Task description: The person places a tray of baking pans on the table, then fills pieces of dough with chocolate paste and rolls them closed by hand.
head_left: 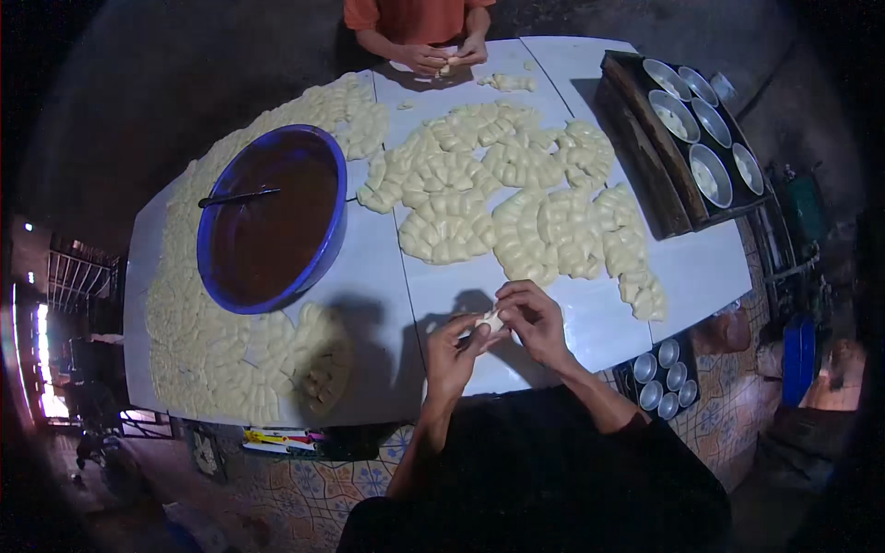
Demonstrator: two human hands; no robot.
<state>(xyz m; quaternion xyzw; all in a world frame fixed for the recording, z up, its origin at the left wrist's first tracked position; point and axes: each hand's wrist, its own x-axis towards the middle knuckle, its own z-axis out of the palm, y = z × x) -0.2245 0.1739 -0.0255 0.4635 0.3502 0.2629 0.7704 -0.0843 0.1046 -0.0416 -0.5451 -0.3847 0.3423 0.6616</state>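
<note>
A small piece of pale dough (492,322) is pinched between my two hands above the near side of the white table (590,343). My left hand (451,355) grips its left side with thumb and fingers. My right hand (538,324) has bent fingers closed on its other side. Beyond my hands, rows of pale dough pieces (454,219) lie pressed together. A large blue basin (336,241) stands to the left, holding a smooth brown mass (272,230). A dark-handled utensil (238,198) rests over its left rim, its tip on the brown mass.
More dough pieces (217,369) cover the table's left side. Across the table, a person in an orange shirt (419,20) works dough with both hands. A dark wooden crate (645,152) with metal tins stands at right. Small round tins (676,376) sit in a tray below the table edge.
</note>
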